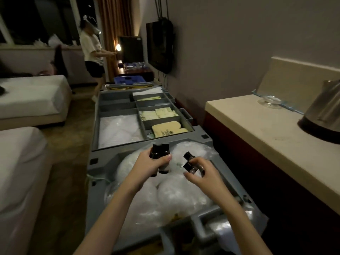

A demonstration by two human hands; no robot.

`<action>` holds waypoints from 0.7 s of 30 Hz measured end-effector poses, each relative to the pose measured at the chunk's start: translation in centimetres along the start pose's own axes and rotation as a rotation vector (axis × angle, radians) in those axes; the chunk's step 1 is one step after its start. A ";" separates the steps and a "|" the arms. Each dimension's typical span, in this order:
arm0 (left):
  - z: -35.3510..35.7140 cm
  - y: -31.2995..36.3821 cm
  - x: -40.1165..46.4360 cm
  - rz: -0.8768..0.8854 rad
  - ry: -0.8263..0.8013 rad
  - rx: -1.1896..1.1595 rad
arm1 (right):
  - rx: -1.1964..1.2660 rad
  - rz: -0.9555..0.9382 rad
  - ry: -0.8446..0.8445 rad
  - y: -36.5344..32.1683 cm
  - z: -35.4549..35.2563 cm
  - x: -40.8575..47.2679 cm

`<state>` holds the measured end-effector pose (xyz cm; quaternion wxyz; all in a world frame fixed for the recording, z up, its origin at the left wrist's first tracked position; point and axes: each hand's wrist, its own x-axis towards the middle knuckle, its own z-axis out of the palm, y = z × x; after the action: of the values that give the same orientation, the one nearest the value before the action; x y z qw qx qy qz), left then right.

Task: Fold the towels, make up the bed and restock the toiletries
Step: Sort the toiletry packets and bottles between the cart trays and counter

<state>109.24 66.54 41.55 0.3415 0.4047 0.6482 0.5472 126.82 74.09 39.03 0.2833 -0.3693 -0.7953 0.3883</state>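
Observation:
My left hand grips a bunch of small dark toiletry bottles, their black caps pointing up. To its right, my right hand holds two more dark bottles, tilted with the caps toward the upper left. Both hands hover over the grey housekeeping cart, above a bin of clear plastic bags full of white items. Farther along the cart, compartments hold pale yellow sachets and a yellow packet. Two white beds lie on the left.
A cream counter on the right carries a steel kettle and a glass ashtray. A TV hangs on the wall beyond. Another person stands at the far end beside a blue crate. Wooden floor runs between beds and cart.

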 end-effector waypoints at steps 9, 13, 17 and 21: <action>-15.1 -4.6 5.4 -0.006 -0.194 -0.002 | -0.003 0.117 0.112 -6.2 14.7 4.6; -19.4 -5.0 7.9 0.018 -0.292 0.003 | -0.057 0.179 0.161 -8.9 18.9 5.9; -21.1 -5.2 10.2 0.023 -0.356 -0.017 | -0.082 0.237 0.184 -10.1 20.8 7.8; -23.2 -6.0 12.5 0.025 -0.378 0.008 | -0.108 0.240 0.204 -9.9 22.2 10.3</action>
<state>82.32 67.28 39.57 0.4488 0.5095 0.5697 0.4631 100.99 69.08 36.92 0.2940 -0.5138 -0.7324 0.3366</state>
